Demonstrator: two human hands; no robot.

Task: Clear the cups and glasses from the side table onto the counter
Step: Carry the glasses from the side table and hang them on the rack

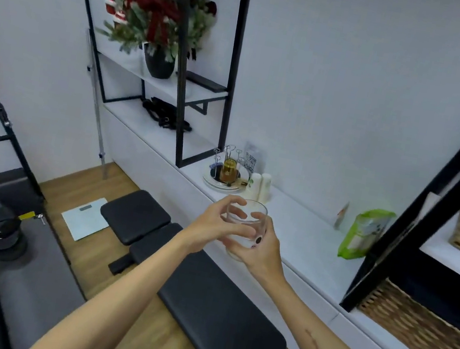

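1. A clear glass tumbler [243, 229] is held upright above the white counter's [304, 236] near edge.
2. It is gripped by the right hand [262, 252] from below; the left hand's [218, 226] fingers are curled round its rim.
3. Farther left, a glass rack [227, 167] and paper cups [258, 187] are seen.

**Hands: both on glass**

Both bare forearms extend forward and converge at the glass [244, 228], held up in front of the body. Left hand [214, 228]: fingers curled over the glass's near-left side, fingertips at the rim. Right hand [260, 249]: cups the glass from below and right, thumb against its wall.
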